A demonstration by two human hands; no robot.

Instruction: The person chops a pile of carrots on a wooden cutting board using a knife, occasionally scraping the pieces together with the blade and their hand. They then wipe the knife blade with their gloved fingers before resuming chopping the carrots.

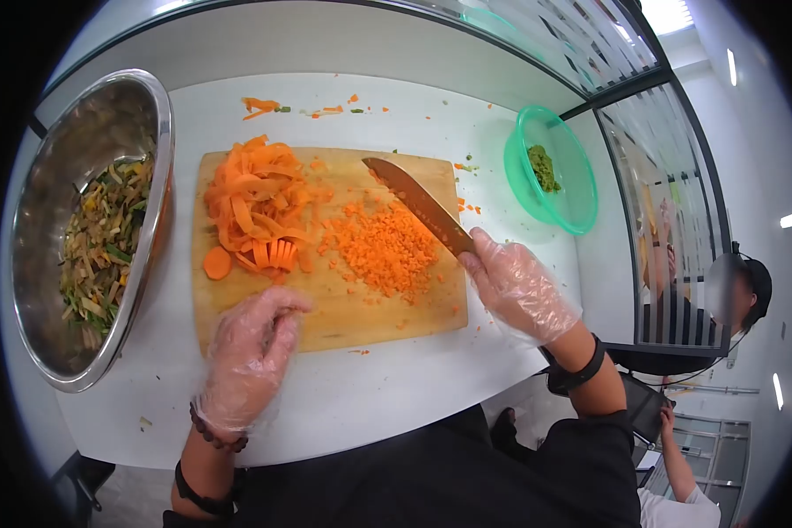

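Note:
My right hand [519,286], in a clear plastic glove, grips the handle of a kitchen knife [418,202]. Its broad blade slants up and left over the board, beside a pile of finely chopped carrot [389,251]. My left hand [251,348], also gloved, hovers at or rests on the board's front left edge, fingers loosely bent, thumb apart, nothing visible in it. Just beyond it are carrot slices [275,255] and one round carrot piece [217,262]. Behind these, wide carrot shavings [257,189] are heaped on the wooden cutting board [326,330].
A large steel bowl [84,383] of chopped mixed vegetables [106,238] stands left. At the back right is a green plastic basin [581,198] holding chopped greens [543,167]. Carrot scraps [260,107] lie on the white table [396,387]. Other people are beyond the right side.

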